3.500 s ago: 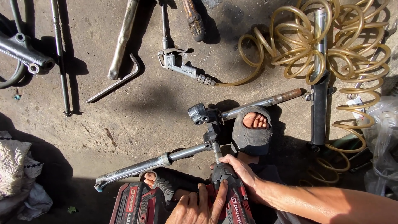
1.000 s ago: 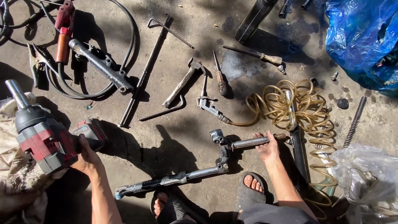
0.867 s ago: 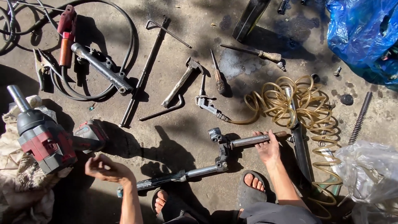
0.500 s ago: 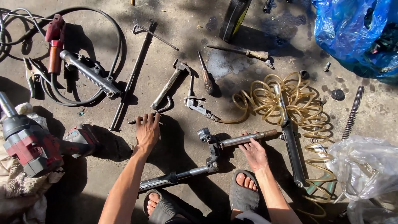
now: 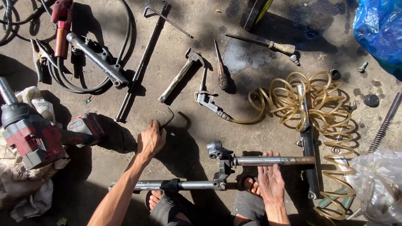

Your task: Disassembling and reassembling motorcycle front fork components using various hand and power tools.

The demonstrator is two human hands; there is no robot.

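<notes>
The left hand (image 5: 150, 141) has let go of the impact wrench (image 5: 31, 136), crossed over and now closes on the hex key (image 5: 168, 119).

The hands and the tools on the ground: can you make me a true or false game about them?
1. The left hand is grabbing a bent metal key. True.
2. The right hand is holding the hammer. False: it lies flat, palm down, against the fork tube, and the hammer lies apart on the ground.
3. The red power wrench lies to the left, on rags, with no hand on it. True.
4. The coiled hose is blue. False: it is yellowish; the blue thing is a plastic bag in the top corner.
5. The screwdriver lies next to the hammer. True.
</notes>
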